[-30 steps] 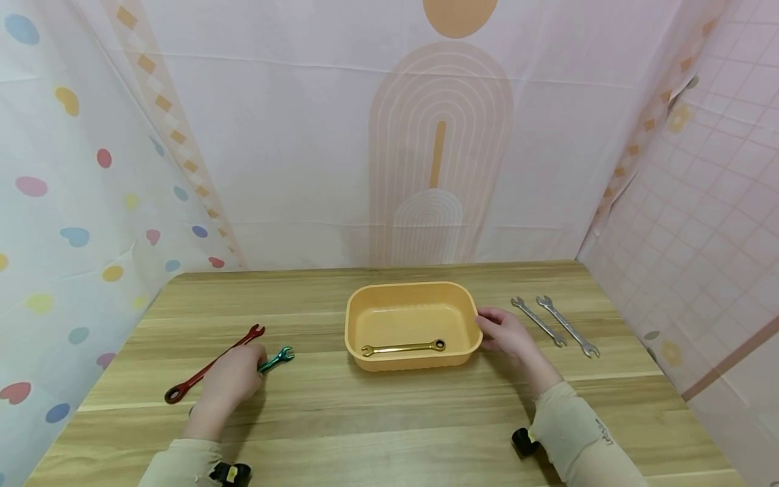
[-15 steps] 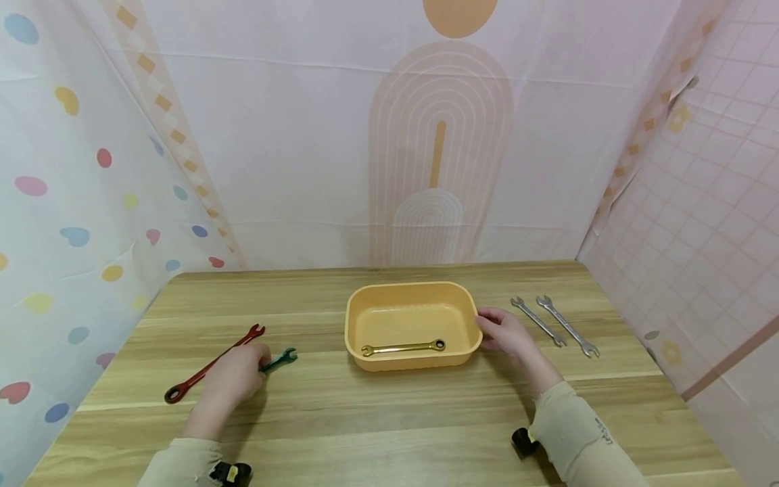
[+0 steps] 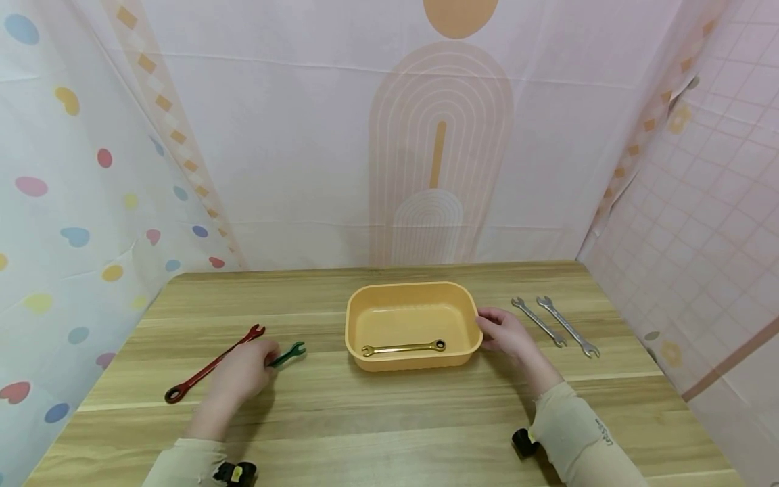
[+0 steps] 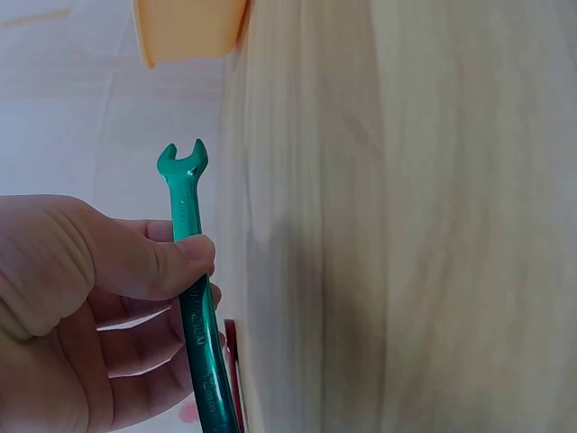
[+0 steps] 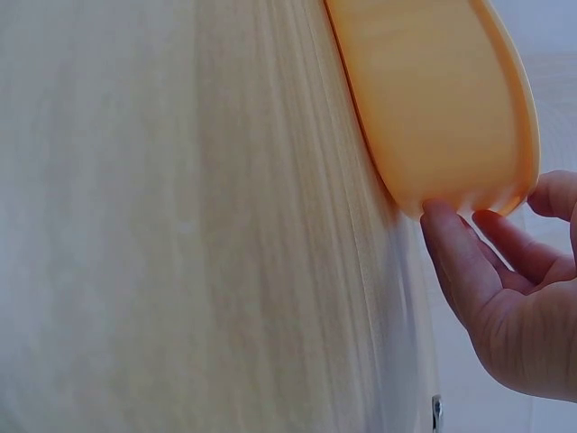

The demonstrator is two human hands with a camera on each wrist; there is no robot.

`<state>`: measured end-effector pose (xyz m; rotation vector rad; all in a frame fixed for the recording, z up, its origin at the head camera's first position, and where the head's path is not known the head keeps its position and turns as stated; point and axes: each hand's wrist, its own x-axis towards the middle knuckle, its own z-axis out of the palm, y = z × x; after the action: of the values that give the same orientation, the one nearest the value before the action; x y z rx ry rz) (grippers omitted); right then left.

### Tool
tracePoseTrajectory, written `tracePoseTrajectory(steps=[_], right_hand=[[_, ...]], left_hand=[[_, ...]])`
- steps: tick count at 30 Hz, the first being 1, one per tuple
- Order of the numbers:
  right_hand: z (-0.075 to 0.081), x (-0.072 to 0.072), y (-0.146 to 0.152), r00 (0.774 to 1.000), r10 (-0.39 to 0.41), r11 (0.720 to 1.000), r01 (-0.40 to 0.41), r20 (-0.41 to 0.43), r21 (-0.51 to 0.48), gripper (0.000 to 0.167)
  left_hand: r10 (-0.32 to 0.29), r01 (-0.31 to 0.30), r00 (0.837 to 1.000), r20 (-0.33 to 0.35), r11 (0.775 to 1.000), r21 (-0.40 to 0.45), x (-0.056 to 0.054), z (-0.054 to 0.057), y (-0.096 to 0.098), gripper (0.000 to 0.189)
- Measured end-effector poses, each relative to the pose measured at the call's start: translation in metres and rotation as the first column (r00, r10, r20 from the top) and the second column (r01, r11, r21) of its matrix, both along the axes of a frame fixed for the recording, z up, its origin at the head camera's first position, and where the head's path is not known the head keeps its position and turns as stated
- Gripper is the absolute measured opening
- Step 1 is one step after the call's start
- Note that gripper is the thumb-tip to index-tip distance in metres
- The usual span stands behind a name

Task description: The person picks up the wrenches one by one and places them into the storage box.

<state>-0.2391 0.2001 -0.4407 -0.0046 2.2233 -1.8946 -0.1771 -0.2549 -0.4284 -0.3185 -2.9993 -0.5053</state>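
Observation:
My left hand [image 3: 242, 373] pinches a green wrench [image 4: 200, 325] between thumb and fingers. Its open-ended head points away, toward the tub; the other end is behind the hand in the head view and runs out of the left wrist view. Just left of that hand, a red wrench [image 3: 203, 370] with a ring end lies on the table. At the centre stands a yellow-orange tub [image 3: 414, 289], holding a gold wrench [image 3: 404, 348] along its near side. My right hand [image 3: 508, 335] holds the tub's right end, its bent fingers [image 5: 460, 257] against the outer wall and rim.
Two silver open-ended wrenches, a shorter one [image 3: 538, 321] and a longer one [image 3: 568, 327], lie slantwise right of my right hand. The wooden table [image 3: 389, 433] ends at the back against a hanging patterned cloth [image 3: 292, 155].
My left hand has shifted a little to the right, toward the tub, carrying the green wrench and moving away from the red one. The right hand and tub stay where they were.

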Motion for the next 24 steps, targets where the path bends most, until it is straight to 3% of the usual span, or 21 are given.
tracePoseTrajectory(steps=[14,24], right_hand=[[0.000,0.000,0.000,1.000,-0.005,1.000,0.005,0.003,0.003,0.046],[0.000,0.000,0.000,1.000,-0.009,1.000,0.009,0.004,0.007,0.045]], left_hand=[[-0.009,0.010,0.999,-0.036,1.000,0.016,0.001,0.014,0.016,0.020],[-0.032,0.034,0.992,-0.120,0.999,0.013,-0.001,0.021,0.023,0.022]])
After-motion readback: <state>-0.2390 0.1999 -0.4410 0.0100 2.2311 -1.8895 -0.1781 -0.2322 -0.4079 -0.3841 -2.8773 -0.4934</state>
